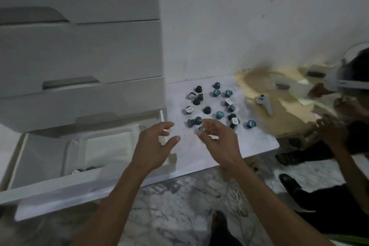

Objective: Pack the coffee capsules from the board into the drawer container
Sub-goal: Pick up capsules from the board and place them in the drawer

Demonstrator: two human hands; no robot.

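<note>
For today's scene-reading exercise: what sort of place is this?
Probably a room in a home: a white plastic drawer unit, a marble-patterned floor, and coffee capsules on a low board.

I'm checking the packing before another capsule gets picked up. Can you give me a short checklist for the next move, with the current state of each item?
1. Drawer pulled open: ok.
2. Clear container inside the drawer open at the top: ok; a few capsules show at its near end.
3. Capsules left on the white board: ok, many are scattered there, teal and black, such as the teal one at the right.
4. Left hand free: ok, fingers spread, holding nothing.
5. Right hand free: cannot tell; a small teal capsule sits at its fingertips, and blur hides whether it is pinched.
6. Second person's hand clear of the board: ok.
</note>
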